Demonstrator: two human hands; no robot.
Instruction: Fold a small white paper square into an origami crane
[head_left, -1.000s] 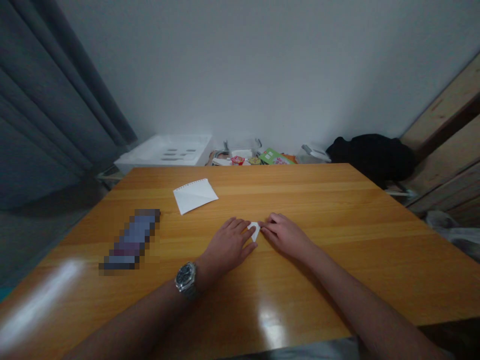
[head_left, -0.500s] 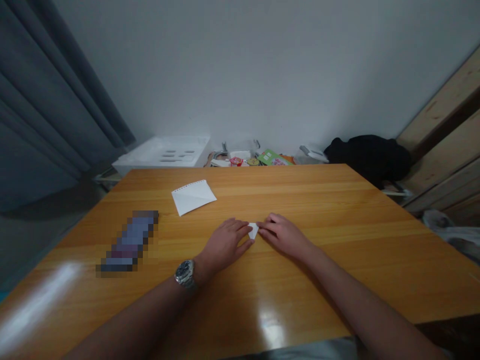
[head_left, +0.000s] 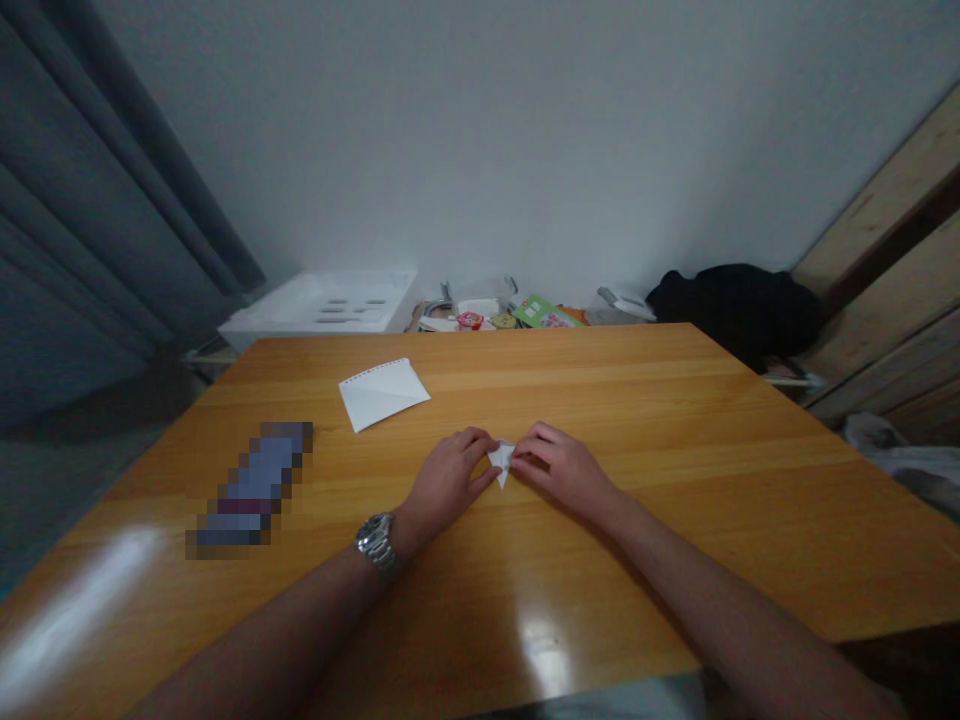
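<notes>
A small folded white paper piece (head_left: 500, 461) lies on the wooden table (head_left: 675, 440) between my two hands. My left hand (head_left: 444, 482), with a watch on its wrist, curls its fingers and pinches the paper's left side. From the other side my right hand (head_left: 559, 466) pinches the paper with fingertips pressed together. Most of the paper is hidden under the fingers.
A white notebook sheet (head_left: 383, 392) lies farther back on the left. A blurred dark oblong object (head_left: 251, 484) rests at the left. Behind the table are a white tray (head_left: 322, 302), assorted small items (head_left: 510, 312) and a black bag (head_left: 739, 310). Curtains hang at left.
My left fingers have curled up from lying flat into a pinch on the paper. The paper's visible tip now points downward. Both hands stayed in place.
</notes>
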